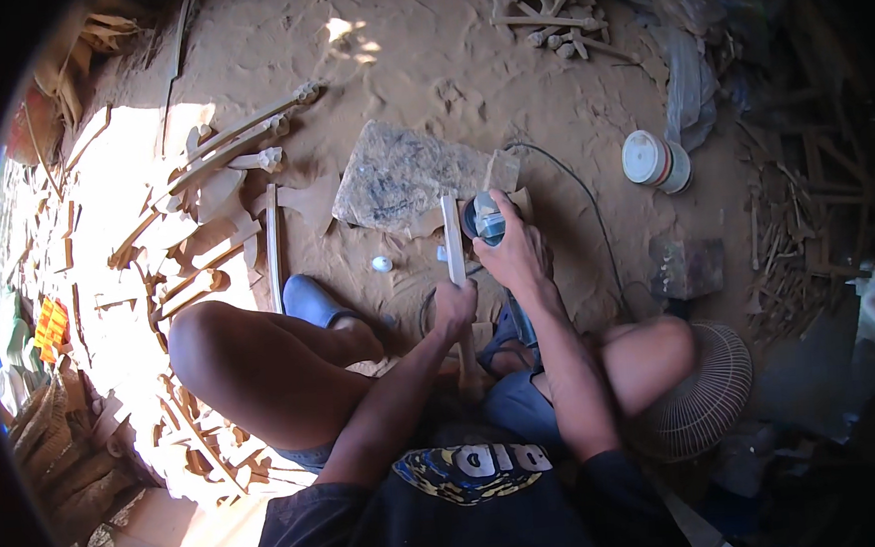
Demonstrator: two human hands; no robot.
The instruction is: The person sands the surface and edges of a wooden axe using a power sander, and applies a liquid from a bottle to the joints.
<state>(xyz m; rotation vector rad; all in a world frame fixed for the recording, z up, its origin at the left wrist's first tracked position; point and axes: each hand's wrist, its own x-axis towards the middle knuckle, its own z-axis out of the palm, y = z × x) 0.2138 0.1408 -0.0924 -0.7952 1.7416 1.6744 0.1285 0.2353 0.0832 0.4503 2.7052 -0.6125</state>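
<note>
My left hand (454,305) is closed around the lower end of a pale, straight-sided strip (453,234), which looks like bone and points away from me. Just to its right, my right hand (516,254) wraps round a teal-bodied power tool that looks like an angle grinder (493,230). The tool's dark round disc (470,217) sits close beside the strip; whether they touch I cannot tell. Beyond both hands lies a flat, worn stone slab (392,181). Between my legs, the strip's near end is partly hidden by my fist.
Long bones (239,140) and pale offcuts lie in the sunlit left, with more bones (568,25) at the far side. A dark cord (593,199) curves over the sandy ground. To the right are a white tub (656,160), a metal box (688,266) and a wire fan guard (705,392).
</note>
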